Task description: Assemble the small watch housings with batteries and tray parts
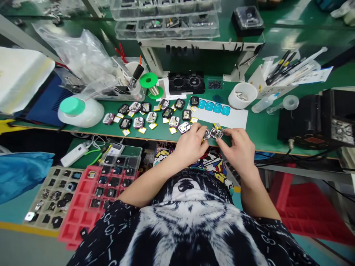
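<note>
Near the front edge of the green bench, my right hand (pixel 237 147) has thumb and fingers around an opened smartwatch case (pixel 216 133) with its inner parts showing. A yellow-edged battery (pixel 217 126) lies just beyond that case. My left hand (pixel 193 140) curls its fingers over a second silver watch case (pixel 206 135), partly hidden under the fingertips. Close to its knuckles is a white watch case (pixel 184 128). Several more opened cases, such as a black one (pixel 186 115) and a silver one (pixel 174 122), spread leftward with small batteries beside them.
A white sheet with blue labels (pixel 222 119) lies beyond my hands. Behind stand a solder spool (pixel 149 82), a black fixture (pixel 186 83) and a white cup (pixel 242 95). A white bottle (pixel 80 111) is left, a black machine (pixel 310 120) right, and red trays (pixel 74 210) lower left.
</note>
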Demonstrator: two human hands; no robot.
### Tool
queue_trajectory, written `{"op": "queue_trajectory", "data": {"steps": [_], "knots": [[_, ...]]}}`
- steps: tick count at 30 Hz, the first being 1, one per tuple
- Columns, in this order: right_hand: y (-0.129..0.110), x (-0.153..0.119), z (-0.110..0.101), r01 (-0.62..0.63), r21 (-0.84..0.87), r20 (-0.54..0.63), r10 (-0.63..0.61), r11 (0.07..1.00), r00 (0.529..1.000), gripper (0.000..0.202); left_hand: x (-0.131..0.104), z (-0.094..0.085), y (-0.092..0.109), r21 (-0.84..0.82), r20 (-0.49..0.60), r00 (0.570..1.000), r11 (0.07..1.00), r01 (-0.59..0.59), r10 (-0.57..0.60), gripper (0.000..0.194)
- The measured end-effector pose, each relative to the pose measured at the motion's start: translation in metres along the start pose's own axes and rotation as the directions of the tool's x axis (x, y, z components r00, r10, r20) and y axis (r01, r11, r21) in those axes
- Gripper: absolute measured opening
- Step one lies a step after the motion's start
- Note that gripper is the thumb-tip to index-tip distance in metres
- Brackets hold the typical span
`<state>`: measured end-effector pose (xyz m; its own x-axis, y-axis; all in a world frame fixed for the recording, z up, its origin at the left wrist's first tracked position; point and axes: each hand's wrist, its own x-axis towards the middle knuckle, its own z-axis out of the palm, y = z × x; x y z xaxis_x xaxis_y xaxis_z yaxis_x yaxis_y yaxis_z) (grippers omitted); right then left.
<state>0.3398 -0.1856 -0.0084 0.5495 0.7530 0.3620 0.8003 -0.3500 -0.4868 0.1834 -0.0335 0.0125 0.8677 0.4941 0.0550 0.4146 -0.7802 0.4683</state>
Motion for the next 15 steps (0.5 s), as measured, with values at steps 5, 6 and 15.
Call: {"op": "queue_trajectory", "data": {"steps": [5, 6, 15], "knots": [[0.004, -0.001, -0.002, 0.038, -0.060, 0.036, -0.036, 0.997, 0.999, 0.039, 0.004, -0.005, 0.012, 0.026, 0.033, 0.999, 1.000, 0.015, -0.015, 0.038], [0.005, -0.001, -0.001, 0.029, -0.094, 0.030, -0.026, 0.995, 0.999, 0.042, 0.004, -0.005, 0.012, 0.030, 0.026, 1.000, 1.000, 0.005, -0.005, 0.036], [-0.003, 0.001, 0.008, -0.024, -0.219, 0.019, 0.028, 0.975, 0.999, 0.052, -0.002, 0.007, -0.001, 0.145, -0.134, 0.985, 0.986, -0.087, 0.107, 0.037]]}}
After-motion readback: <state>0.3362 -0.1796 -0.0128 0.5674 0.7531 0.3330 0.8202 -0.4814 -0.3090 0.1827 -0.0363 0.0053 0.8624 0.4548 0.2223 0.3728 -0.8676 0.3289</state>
